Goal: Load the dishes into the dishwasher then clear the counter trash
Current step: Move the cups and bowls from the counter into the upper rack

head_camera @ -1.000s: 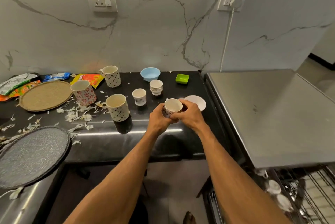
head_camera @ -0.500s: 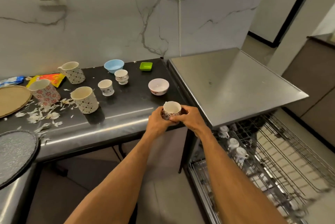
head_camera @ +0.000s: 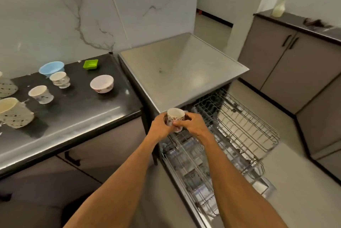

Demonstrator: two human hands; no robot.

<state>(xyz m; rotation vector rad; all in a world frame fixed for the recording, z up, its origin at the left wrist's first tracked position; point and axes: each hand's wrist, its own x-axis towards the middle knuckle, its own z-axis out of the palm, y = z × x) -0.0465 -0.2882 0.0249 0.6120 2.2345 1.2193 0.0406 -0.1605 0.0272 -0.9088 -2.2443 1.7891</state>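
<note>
A small white cup with a red floral pattern (head_camera: 175, 117) is upright, held between both hands. My left hand (head_camera: 160, 128) grips its left side and my right hand (head_camera: 193, 126) grips its right side. The cup hangs just past the counter's right end, over the near corner of the pulled-out wire dishwasher rack (head_camera: 245, 128). A lower rack (head_camera: 193, 170) below holds blurred dishes. On the black counter (head_camera: 77, 117) stand a white bowl (head_camera: 102, 84), two small cups (head_camera: 41, 94) (head_camera: 60, 79), a blue bowl (head_camera: 51, 68), a green dish (head_camera: 90, 64) and a patterned mug (head_camera: 13, 112).
The steel dishwasher top (head_camera: 180, 72) lies right of the counter. Grey cabinets (head_camera: 287, 65) with a dark top stand at the right, with a bottle (head_camera: 279, 8) on them. A white cord (head_camera: 118, 13) runs down the marble wall. Tiled floor lies between rack and cabinets.
Both hands carried the cup off the counter to the right, over the dishwasher rack. The view swung right, so the trash and trays at the left left the frame.
</note>
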